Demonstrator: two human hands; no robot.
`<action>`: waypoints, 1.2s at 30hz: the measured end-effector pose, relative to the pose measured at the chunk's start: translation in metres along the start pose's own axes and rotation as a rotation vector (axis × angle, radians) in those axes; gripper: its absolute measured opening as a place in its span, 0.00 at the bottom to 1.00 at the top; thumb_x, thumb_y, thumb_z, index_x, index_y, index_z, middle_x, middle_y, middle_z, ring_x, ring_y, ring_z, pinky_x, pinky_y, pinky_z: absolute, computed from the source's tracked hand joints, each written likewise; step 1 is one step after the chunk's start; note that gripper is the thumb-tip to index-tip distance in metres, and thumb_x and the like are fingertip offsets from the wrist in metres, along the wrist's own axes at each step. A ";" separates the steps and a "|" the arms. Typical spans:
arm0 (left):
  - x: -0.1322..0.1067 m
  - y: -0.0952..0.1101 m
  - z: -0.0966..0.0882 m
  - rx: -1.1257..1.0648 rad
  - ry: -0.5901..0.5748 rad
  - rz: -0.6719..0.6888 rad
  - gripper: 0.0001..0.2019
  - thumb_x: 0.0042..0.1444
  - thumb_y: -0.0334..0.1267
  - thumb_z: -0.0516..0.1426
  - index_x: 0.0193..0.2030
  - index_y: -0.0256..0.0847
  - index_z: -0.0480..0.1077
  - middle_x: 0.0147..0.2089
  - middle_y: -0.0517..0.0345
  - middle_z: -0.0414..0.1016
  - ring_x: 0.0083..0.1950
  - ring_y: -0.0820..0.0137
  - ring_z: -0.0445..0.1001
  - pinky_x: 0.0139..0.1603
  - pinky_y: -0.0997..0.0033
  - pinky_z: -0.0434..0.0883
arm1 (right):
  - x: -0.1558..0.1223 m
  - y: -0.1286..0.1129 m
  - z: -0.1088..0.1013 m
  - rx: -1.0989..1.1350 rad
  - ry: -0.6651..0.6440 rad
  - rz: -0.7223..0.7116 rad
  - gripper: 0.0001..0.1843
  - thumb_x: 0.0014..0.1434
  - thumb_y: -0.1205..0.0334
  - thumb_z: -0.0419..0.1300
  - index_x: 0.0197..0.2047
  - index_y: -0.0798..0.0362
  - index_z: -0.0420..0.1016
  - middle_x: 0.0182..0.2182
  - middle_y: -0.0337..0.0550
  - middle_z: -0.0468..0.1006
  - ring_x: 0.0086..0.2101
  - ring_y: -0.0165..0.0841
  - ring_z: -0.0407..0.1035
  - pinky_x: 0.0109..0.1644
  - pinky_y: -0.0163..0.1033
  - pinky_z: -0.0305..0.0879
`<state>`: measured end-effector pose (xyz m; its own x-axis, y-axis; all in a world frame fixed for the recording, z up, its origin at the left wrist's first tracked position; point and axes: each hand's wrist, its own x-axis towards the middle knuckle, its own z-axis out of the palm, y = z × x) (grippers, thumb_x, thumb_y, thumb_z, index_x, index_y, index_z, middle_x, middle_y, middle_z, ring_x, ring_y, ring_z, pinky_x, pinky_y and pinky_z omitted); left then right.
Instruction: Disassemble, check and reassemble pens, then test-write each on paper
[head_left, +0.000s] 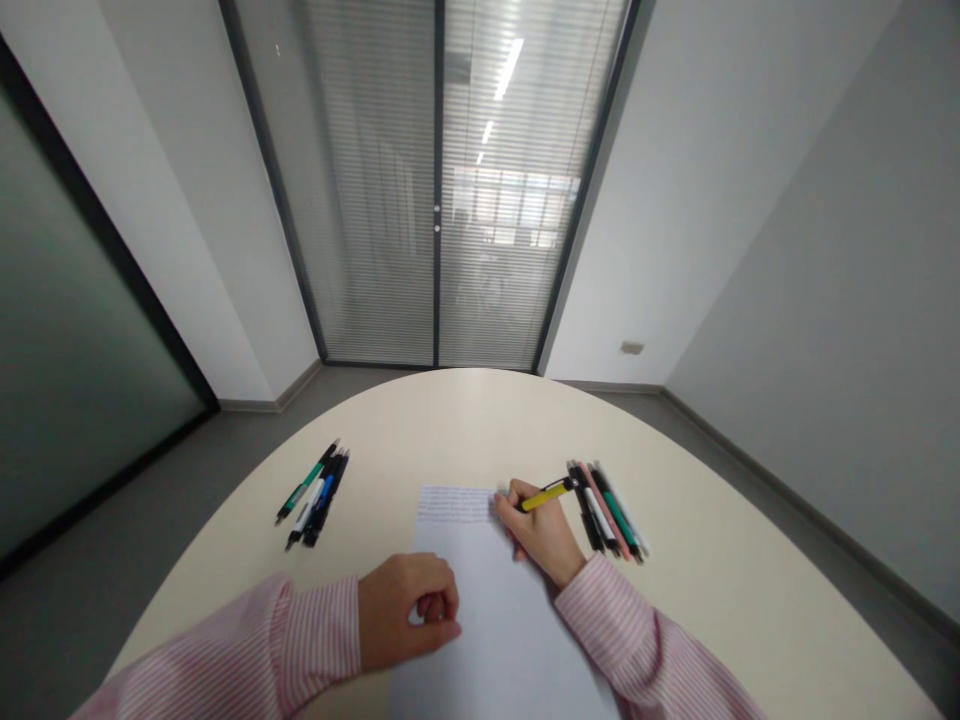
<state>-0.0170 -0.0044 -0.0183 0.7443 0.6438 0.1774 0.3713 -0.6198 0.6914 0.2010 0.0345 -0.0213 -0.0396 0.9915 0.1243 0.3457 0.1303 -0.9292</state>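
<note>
A white sheet of paper (487,620) lies on the cream table (720,600) in front of me, with a few lines of handwriting across its top. My right hand (536,530) grips a yellow pen (546,494), its tip on the paper at the right end of the written lines. My left hand (409,608) rests on the sheet's left edge, curled into a loose fist with nothing visible in it. Both sleeves are pink-striped.
Several pens (609,510) lie bunched just right of my right hand. Another bunch of pens (315,495) lies on the table's left side. Beyond the rounded table edge are grey floor, a glass door with blinds (439,180) and white walls.
</note>
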 end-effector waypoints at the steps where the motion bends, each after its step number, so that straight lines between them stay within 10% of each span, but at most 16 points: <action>1: 0.000 0.000 0.000 0.006 0.001 0.001 0.03 0.50 0.34 0.58 0.28 0.37 0.69 0.25 0.61 0.69 0.26 0.74 0.66 0.28 0.78 0.63 | 0.000 0.000 0.000 -0.004 -0.002 -0.001 0.16 0.52 0.58 0.56 0.19 0.50 0.55 0.12 0.27 0.60 0.08 0.22 0.57 0.08 0.25 0.41; 36: 0.001 0.004 -0.003 0.015 -0.006 0.002 0.02 0.49 0.32 0.58 0.28 0.38 0.68 0.24 0.62 0.68 0.26 0.74 0.65 0.29 0.77 0.63 | 0.000 0.004 -0.004 -0.021 0.063 -0.025 0.13 0.49 0.65 0.56 0.18 0.51 0.56 0.11 0.26 0.55 0.06 0.23 0.57 0.09 0.27 0.32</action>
<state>-0.0168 -0.0049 -0.0134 0.7480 0.6403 0.1746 0.3783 -0.6276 0.6805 0.2057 0.0349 -0.0237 0.0103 0.9855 0.1696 0.3648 0.1542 -0.9182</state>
